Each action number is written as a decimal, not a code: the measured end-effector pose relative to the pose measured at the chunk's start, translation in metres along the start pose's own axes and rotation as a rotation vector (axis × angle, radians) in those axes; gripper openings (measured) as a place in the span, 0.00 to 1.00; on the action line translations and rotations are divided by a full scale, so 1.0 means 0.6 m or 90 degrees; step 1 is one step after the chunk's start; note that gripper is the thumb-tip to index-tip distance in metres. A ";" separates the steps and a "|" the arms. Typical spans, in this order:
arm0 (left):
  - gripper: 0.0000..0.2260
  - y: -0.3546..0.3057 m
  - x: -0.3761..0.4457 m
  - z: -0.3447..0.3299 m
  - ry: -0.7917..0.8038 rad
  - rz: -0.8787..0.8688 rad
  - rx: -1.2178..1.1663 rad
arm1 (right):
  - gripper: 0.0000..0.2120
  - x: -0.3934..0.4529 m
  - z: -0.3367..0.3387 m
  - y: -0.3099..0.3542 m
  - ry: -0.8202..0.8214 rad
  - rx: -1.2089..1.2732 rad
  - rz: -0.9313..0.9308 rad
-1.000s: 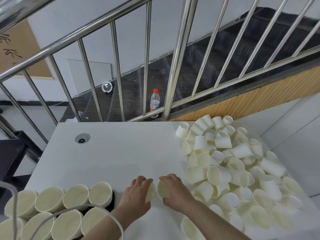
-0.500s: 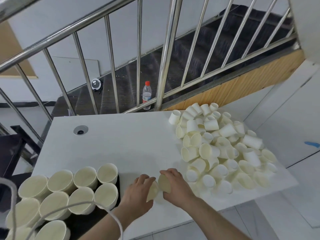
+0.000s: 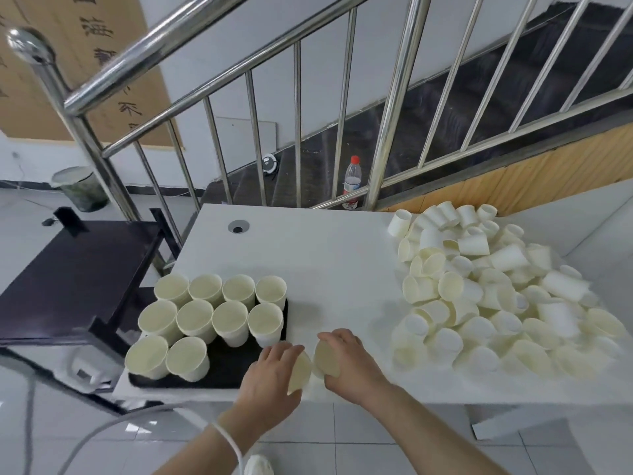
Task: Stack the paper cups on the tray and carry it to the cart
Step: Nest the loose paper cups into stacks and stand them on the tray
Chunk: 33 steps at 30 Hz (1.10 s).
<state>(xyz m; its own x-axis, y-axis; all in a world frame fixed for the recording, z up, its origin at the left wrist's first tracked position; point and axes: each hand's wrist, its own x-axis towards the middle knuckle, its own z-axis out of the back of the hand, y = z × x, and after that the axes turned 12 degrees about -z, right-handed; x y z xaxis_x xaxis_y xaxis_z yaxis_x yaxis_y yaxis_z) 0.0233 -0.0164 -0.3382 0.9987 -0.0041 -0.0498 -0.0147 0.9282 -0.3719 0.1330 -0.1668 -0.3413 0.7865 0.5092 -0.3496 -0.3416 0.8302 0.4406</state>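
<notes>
A black tray (image 3: 236,368) is seen at the near left of the white table (image 3: 329,262); ten upright paper cups (image 3: 209,317) are held in it, in rows of four, four and two, and its near right part is left bare. Whether each is a single cup or a nested stack cannot be told. A large loose heap (image 3: 496,296) of cups is spread over the right of the table, most lying on their sides; its near edge is blurred. At the near table edge, one cup (image 3: 298,371) is grasped by the left hand (image 3: 270,375) and another cup (image 3: 327,358) by the right hand (image 3: 349,365), mouths turned toward each other, just apart. Both cup bodies are largely hidden by the curled fingers. A dark cart (image 3: 68,279) stands left of the table, cut off by the picture's edge. A bottle (image 3: 351,183) stands behind the railing (image 3: 298,132), far off.
</notes>
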 end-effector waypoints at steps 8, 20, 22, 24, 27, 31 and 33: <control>0.32 0.076 -0.070 0.027 -0.051 0.097 0.006 | 0.35 -0.009 -0.038 0.085 0.030 0.029 0.026; 0.32 0.182 -0.083 0.055 0.006 0.074 0.025 | 0.49 0.010 -0.088 0.173 0.037 0.080 -0.086; 0.32 0.189 -0.077 0.055 0.019 0.061 0.028 | 0.52 0.013 -0.092 0.180 0.022 0.084 -0.098; 0.32 0.196 -0.070 0.054 0.031 0.050 0.021 | 0.53 0.018 -0.095 0.182 0.013 0.083 -0.110; 0.33 0.204 -0.066 0.049 0.048 0.038 0.017 | 0.54 0.021 -0.097 0.182 0.008 0.087 -0.121; 0.34 0.211 -0.062 0.040 0.047 0.030 0.003 | 0.55 0.026 -0.105 0.181 0.007 0.107 -0.129; 0.35 0.216 -0.059 0.039 0.037 0.024 -0.010 | 0.55 0.030 -0.108 0.181 0.010 0.109 -0.131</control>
<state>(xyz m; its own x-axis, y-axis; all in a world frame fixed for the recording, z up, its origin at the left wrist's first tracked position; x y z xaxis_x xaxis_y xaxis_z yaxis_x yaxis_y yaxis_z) -0.0130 0.1124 -0.3630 0.9930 0.0081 -0.1176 -0.0529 0.9224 -0.3827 0.0768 -0.0529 -0.3531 0.8217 0.3382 -0.4587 -0.0826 0.8670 0.4913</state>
